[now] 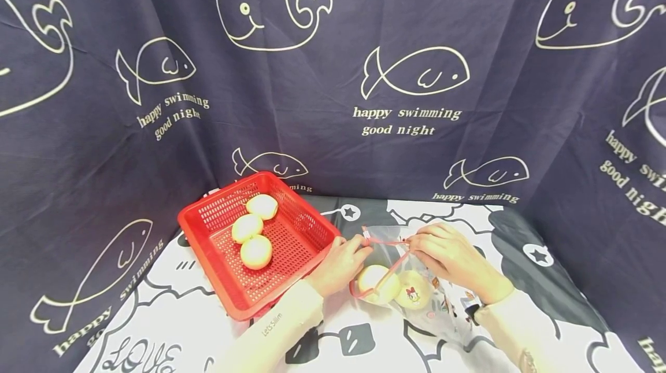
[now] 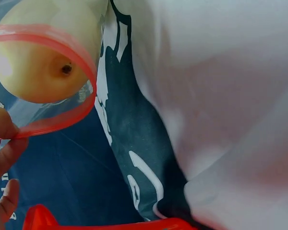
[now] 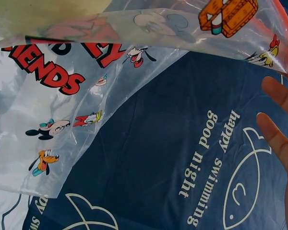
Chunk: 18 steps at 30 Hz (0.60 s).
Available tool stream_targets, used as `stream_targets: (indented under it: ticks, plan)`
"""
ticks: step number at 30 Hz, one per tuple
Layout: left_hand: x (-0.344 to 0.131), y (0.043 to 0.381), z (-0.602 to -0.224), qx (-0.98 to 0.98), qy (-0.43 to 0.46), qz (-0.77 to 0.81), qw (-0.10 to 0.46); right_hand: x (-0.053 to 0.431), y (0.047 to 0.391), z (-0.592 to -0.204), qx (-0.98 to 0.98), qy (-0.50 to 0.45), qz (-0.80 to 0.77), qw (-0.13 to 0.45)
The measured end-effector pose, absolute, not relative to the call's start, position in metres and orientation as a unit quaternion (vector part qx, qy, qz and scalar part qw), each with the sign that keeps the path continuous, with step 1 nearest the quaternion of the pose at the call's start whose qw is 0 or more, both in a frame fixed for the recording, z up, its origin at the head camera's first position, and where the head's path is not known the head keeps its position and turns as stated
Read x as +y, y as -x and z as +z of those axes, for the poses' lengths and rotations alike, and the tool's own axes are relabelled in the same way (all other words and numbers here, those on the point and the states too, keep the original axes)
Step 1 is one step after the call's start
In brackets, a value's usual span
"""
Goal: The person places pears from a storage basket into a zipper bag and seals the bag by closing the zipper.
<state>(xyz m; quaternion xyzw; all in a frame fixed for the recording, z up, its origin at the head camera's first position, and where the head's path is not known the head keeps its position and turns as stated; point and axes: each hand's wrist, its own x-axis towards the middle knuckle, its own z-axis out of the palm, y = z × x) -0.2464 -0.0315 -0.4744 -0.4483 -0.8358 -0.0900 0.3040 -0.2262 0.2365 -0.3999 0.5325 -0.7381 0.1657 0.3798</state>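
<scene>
A clear plastic zip bag [image 1: 442, 315] with red edging and printed cartoon figures lies at the front right, its mouth spread apart. Inside it are two pale yellow, pear-like fruits [image 1: 378, 284]; one of them [image 2: 48, 62] shows a dark dimple through the mouth in the left wrist view. My left hand [image 1: 340, 263] pinches the red edge at the mouth's left side, thumb and finger meeting on it. On the opposite side, my right hand [image 1: 450, 251] grips the bag's edge, with some fingers extended in the right wrist view.
A red perforated basket [image 1: 307, 228] stands left of the bag, next to my left forearm. Three more pale yellow fruits [image 1: 256, 252] lie in it. The patterned cloth [image 1: 177, 315] covers the table, and dark printed curtains [image 1: 333, 101] rise behind and at both sides.
</scene>
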Motion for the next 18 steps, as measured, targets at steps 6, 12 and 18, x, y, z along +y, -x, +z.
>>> stream_targets:
  ticks: [6,12,18]
  plan:
    - [-0.031,0.244,-0.462,-0.832,0.441,-0.070,0.330,0.238,0.227,-0.397,-0.738,-0.530,0.165,0.384]
    - [-0.033,0.242,-0.449,-0.824,0.440,-0.058,0.352,0.241,0.227,-0.393,-0.734,-0.535,0.172,0.382]
    - [-0.032,0.243,-0.438,-0.815,0.445,-0.084,0.362,0.246,0.227,-0.386,-0.726,-0.535,0.177,0.395]
